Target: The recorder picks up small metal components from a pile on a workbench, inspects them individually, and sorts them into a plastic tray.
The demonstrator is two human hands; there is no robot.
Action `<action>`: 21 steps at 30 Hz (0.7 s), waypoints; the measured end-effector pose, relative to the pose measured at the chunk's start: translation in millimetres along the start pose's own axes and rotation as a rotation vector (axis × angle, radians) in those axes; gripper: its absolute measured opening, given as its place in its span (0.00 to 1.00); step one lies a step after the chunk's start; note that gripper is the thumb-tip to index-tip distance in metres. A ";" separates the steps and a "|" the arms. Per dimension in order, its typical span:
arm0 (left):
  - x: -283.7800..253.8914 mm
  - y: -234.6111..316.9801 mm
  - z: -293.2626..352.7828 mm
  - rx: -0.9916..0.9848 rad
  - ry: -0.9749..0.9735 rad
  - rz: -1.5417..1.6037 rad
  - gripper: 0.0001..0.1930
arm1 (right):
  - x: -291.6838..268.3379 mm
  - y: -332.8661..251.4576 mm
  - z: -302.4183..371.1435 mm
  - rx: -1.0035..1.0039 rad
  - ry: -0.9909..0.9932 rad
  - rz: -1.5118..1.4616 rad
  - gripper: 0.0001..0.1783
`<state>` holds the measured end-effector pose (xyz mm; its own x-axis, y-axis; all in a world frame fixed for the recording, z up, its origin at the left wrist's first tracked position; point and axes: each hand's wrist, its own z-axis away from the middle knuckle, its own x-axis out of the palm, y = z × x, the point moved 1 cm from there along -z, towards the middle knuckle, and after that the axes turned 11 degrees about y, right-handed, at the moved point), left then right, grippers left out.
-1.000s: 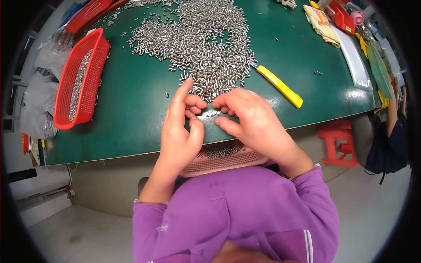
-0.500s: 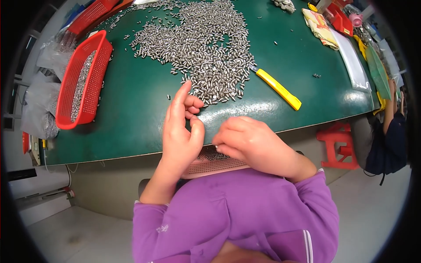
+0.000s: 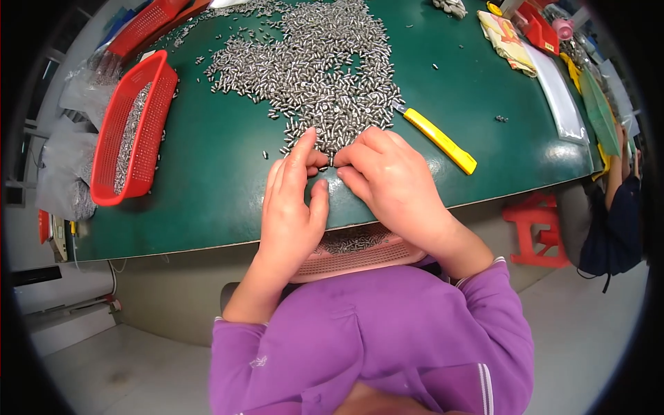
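Note:
A large heap of small silvery metal pins point(image 3: 339, 90) lies spread on the green tabletop. My left hand point(image 3: 294, 190) rests at the heap's near edge, its index finger stretched out, the thumb apart and the other fingers bent. Across from it, my right hand point(image 3: 391, 169) reaches to the same edge with fingers bent and the thumb a little away from them. One metal pin point(image 3: 331, 160) stands at the right fingertips, between the two hands; no firm grip on it shows. Below my hands a pink basket point(image 3: 353, 263) holding more pins sits at my lap, against the table edge.
A yellow utility knife point(image 3: 440, 141) lies right of the heap, blade toward the pins. At the left stands a long red basket point(image 3: 151, 149) with pins inside. Cloth point(image 3: 507, 43) and clear plastic bags point(image 3: 559, 104) lie far right. A red stool point(image 3: 536, 232) stands below; another person point(image 3: 612, 221) is beyond.
My right hand has moved up from above the pink basket to the heap's near edge, and its fingers have loosened. The left hand has shifted slightly right.

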<state>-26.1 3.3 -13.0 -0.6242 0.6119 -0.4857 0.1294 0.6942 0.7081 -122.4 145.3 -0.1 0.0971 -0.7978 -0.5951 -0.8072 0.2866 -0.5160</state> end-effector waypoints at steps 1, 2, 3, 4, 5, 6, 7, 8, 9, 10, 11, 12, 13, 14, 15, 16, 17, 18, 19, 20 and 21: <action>0.5 0.0 -0.1 -0.002 -0.002 0.000 0.35 | 0.1 0.1 0.2 0.000 0.003 0.011 0.07; 1.2 0.0 -0.3 0.004 -0.006 -0.001 0.35 | 0.3 0.0 0.5 0.003 0.001 0.012 0.07; 0.4 0.2 -0.6 0.010 -0.006 -0.005 0.35 | 0.5 -1.3 -0.2 0.013 0.000 0.027 0.07; -0.7 0.0 -0.4 0.009 -0.005 -0.007 0.35 | 0.5 -2.4 -0.5 0.022 -0.001 0.042 0.07; -2.2 -0.4 0.0 0.022 -0.010 -0.009 0.34 | 0.4 -3.8 -0.4 0.021 -0.002 0.040 0.07; -2.1 -1.3 0.4 0.036 -0.016 -0.008 0.34 | 0.3 -4.1 0.7 0.045 -0.009 0.055 0.07; -1.9 -1.8 0.5 0.034 -0.016 -0.006 0.34 | 0.4 -4.1 1.3 0.067 -0.015 0.070 0.07; -1.9 -2.1 0.5 0.032 -0.022 0.004 0.34 | 0.5 -4.1 1.5 0.067 -0.017 0.072 0.07; -2.1 -2.1 0.4 0.031 -0.028 0.013 0.35 | 0.5 -4.3 1.5 0.063 -0.021 0.060 0.07; -2.1 -2.0 0.5 0.030 -0.027 0.013 0.35 | 0.6 -4.5 1.4 0.060 -0.024 0.048 0.08; -1.9 -2.0 0.7 0.003 -0.016 0.028 0.35 | 0.7 -5.0 0.9 0.059 -0.026 0.048 0.08; -1.9 -2.0 1.1 -0.025 -0.005 0.042 0.35 | 0.6 -6.1 0.2 0.048 -0.015 0.024 0.08; -1.6 -2.3 1.2 -0.026 -0.004 0.041 0.35 | 0.7 -6.8 -0.2 0.036 -0.004 0.000 0.08; -1.2 -2.8 1.1 -0.014 0.005 0.031 0.35 | 1.2 -6.4 -0.6 0.036 -0.006 -0.001 0.08; -0.9 -3.0 0.8 0.000 0.014 0.022 0.35 | 1.6 -6.0 -1.6 0.016 -0.015 -0.009 0.09; -0.7 -3.0 0.9 0.000 0.014 0.023 0.35 | 1.8 -5.7 -2.2 -0.004 -0.025 -0.018 0.10; -0.7 -2.9 0.9 0.001 0.015 0.022 0.35 | 1.5 -5.4 -2.2 -0.004 -0.025 -0.018 0.10; -0.5 -3.3 1.0 0.001 0.016 0.021 0.35 | 1.6 -4.6 -1.9 -0.008 -0.035 -0.022 0.10; -0.4 -3.6 1.1 0.001 0.016 0.020 0.35 | 1.6 -4.2 -1.7 -0.012 -0.045 -0.026 0.10; -0.2 -3.9 1.2 -0.001 0.014 0.026 0.35 | 1.6 -4.0 -1.6 -0.011 -0.045 -0.026 0.10; -0.3 -4.1 1.4 -0.003 0.013 0.032 0.35 | 1.6 -4.0 -1.5 -0.013 -0.045 -0.032 0.10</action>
<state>-25.4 0.8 -16.4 -0.6296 0.6286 -0.4565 0.1471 0.6734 0.7245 -120.0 142.1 1.9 0.1487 -0.7815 -0.6060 -0.8110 0.2542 -0.5269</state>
